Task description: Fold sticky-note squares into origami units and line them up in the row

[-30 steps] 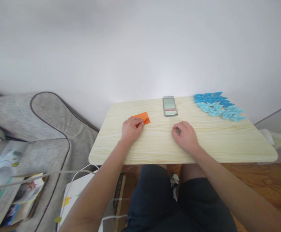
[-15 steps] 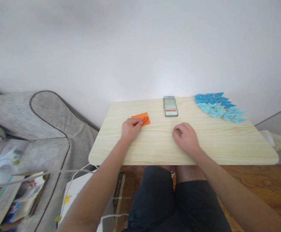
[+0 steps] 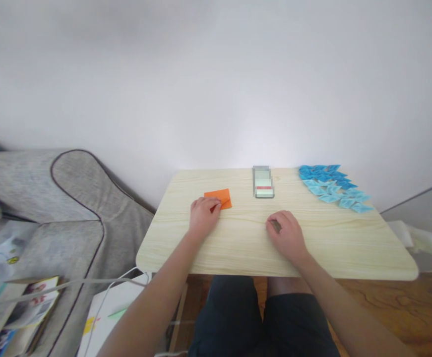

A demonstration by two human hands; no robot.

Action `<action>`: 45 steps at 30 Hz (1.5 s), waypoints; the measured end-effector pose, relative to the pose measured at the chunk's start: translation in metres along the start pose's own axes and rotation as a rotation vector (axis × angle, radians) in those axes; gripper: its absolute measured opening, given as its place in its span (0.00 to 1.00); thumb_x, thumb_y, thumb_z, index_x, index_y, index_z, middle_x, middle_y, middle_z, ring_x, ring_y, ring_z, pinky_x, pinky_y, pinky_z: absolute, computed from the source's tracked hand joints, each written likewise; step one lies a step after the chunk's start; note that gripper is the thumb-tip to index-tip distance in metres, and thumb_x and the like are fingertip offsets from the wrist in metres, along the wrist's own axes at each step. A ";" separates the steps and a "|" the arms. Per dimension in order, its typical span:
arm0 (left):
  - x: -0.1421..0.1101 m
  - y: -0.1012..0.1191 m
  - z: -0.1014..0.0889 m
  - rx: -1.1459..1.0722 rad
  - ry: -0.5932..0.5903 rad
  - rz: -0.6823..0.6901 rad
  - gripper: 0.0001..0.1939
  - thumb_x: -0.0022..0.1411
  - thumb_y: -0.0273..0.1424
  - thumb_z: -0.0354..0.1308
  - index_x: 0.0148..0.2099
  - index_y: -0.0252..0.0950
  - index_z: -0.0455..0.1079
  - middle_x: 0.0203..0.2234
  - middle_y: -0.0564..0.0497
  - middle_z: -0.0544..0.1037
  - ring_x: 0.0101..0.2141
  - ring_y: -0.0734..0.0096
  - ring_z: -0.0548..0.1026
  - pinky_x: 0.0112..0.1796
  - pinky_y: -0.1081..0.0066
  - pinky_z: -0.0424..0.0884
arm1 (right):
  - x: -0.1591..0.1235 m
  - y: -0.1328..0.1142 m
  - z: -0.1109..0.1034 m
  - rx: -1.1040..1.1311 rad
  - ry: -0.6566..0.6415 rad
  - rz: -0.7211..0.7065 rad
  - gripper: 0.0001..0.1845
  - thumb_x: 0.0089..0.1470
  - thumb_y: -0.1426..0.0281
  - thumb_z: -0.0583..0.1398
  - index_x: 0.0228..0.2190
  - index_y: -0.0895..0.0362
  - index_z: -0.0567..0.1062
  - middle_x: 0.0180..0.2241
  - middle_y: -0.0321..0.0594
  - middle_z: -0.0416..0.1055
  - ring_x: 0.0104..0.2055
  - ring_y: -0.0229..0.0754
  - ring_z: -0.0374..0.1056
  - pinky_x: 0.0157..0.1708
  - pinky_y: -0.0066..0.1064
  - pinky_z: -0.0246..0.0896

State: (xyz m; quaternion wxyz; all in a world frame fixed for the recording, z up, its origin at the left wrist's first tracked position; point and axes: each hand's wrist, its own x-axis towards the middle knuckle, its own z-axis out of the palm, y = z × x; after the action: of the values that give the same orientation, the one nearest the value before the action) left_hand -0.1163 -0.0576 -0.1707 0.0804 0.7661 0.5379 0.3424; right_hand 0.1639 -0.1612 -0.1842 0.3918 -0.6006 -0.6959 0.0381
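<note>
My left hand rests on the light wooden table, its curled fingers pinching the near corner of a folded orange paper. My right hand lies on the table a little to the right, fingers curled loosely under; I see nothing in it. A blurred phone lies beyond both hands near the table's far edge.
Several folded blue paper pieces are spread over the table's far right corner. A grey sofa stands to the left, with magazines and white cables low on the left. A wooden floor shows below the table. A white wall stands behind.
The view has tilted up, so the table and both hands sit lower in the picture. Both hands keep their places on the table.
</note>
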 end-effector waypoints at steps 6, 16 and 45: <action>0.002 0.009 -0.022 0.085 0.455 -0.031 0.10 0.68 0.33 0.58 0.45 0.41 0.80 0.43 0.46 0.80 0.48 0.58 0.74 0.55 0.55 0.65 | 0.000 0.000 -0.002 0.075 -0.024 0.054 0.03 0.60 0.72 0.60 0.35 0.53 0.74 0.37 0.41 0.74 0.43 0.48 0.69 0.46 0.43 0.65; -0.045 0.097 0.009 -0.129 -0.098 0.290 0.13 0.64 0.28 0.62 0.49 0.49 0.78 0.38 0.49 0.81 0.41 0.62 0.75 0.44 0.56 0.68 | -0.001 0.008 -0.028 0.219 0.122 0.126 0.28 0.55 0.70 0.64 0.57 0.49 0.70 0.54 0.48 0.71 0.56 0.56 0.68 0.53 0.56 0.67; -0.041 0.102 0.014 -0.176 -0.493 0.326 0.09 0.64 0.29 0.58 0.44 0.42 0.77 0.50 0.51 0.81 0.54 0.60 0.74 0.58 0.55 0.61 | 0.023 0.025 -0.050 0.142 -0.517 -0.171 0.04 0.63 0.67 0.60 0.38 0.52 0.77 0.36 0.39 0.79 0.40 0.47 0.71 0.44 0.43 0.63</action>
State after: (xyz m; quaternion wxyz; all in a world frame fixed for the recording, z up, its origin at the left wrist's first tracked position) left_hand -0.0367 -0.1321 -0.1491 0.2185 0.8925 0.3404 0.1998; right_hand 0.2138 -0.1553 -0.1513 0.2442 -0.4811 -0.8166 0.2051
